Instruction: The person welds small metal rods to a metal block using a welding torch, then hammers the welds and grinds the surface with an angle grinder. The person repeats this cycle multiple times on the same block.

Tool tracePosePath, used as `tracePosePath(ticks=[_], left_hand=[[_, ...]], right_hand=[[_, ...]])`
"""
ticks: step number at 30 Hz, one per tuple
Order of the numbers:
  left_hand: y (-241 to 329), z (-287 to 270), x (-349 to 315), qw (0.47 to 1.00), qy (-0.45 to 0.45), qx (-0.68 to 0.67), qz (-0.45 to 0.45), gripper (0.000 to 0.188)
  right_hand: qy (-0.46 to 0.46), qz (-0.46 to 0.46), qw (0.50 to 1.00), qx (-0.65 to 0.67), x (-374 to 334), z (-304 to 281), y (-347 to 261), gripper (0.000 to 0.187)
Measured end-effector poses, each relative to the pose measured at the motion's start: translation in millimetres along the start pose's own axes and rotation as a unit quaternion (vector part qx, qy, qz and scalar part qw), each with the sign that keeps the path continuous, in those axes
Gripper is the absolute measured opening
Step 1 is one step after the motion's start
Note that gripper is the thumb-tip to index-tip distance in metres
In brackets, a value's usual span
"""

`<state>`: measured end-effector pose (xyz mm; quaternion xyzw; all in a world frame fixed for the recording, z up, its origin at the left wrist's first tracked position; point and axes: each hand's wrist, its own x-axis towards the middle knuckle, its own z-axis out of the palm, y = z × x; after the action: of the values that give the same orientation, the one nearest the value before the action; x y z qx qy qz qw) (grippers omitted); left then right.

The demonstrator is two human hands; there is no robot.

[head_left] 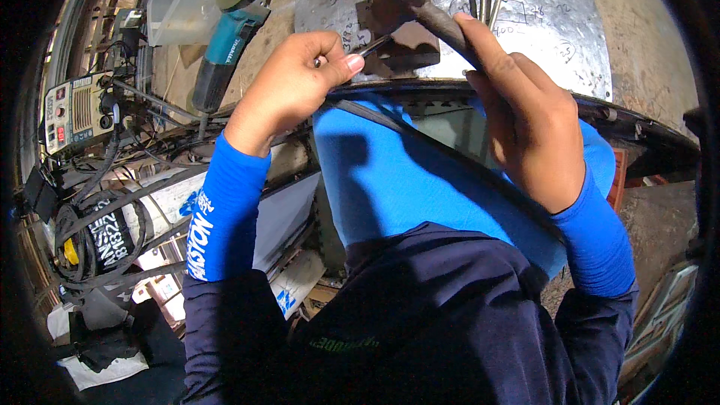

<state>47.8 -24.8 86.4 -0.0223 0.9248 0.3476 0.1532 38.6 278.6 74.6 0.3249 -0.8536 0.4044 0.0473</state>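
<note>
Your right hand (529,105) grips the hammer (433,13) over the far plate (566,49): likely head-heavy, rigid; hold the near end. Your left hand (294,79) pinches a thin rod (376,46) to its left: probably stiff, slick.

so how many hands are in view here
2: the left hand pinches a thin metal rod above the steel plate, and the right hand grips a hammer. No other hands show.
</note>
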Motion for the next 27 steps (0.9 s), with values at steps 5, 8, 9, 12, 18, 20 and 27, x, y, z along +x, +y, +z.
tracePosePath(ticks=[5, 8, 9, 12, 18, 20, 27], left_hand=[[-1.7, -3.3, 0.9, 0.992, -0.053, -0.11, -0.037, 0.036], [-3.0, -1.9, 1.9, 0.98, -0.072, -0.178, -0.06, 0.036], [-2.5, -2.7, 2.6, 0.969, -0.095, -0.215, -0.075, 0.036], [0.1, -7.3, 3.3, 0.939, -0.146, -0.293, -0.11, 0.038], [-6.3, -7.0, 5.2, 0.892, -0.194, -0.387, -0.132, 0.038], [-10.5, -7.4, 6.5, 0.877, -0.208, -0.409, -0.14, 0.039], [-18.5, -3.6, 10.0, 0.835, -0.229, -0.474, -0.16, 0.041]], right_hand=[[-0.023, 0.007, 1.0, -0.011, 2.4, -2.5, 1.7, 0.063], [0.027, -0.01, 1.0, 0.006, -0.2, 4.0, 2.5, 0.063], [0.013, -0.002, 1.0, 0.003, 0.0, 3.9, 2.9, 0.063], [-0.009, 0.006, 1.0, -0.002, 2.8, 0.7, 2.8, 0.062], [-0.008, -0.004, 1.0, -0.002, 1.6, 1.1, 2.2, 0.061], [-0.021, 0.009, 1.0, -0.011, 7.4, -1.9, 1.1, 0.061], [-0.021, 0.003, 1.0, -0.007, 6.1, -5.3, 5.9, 0.062]])
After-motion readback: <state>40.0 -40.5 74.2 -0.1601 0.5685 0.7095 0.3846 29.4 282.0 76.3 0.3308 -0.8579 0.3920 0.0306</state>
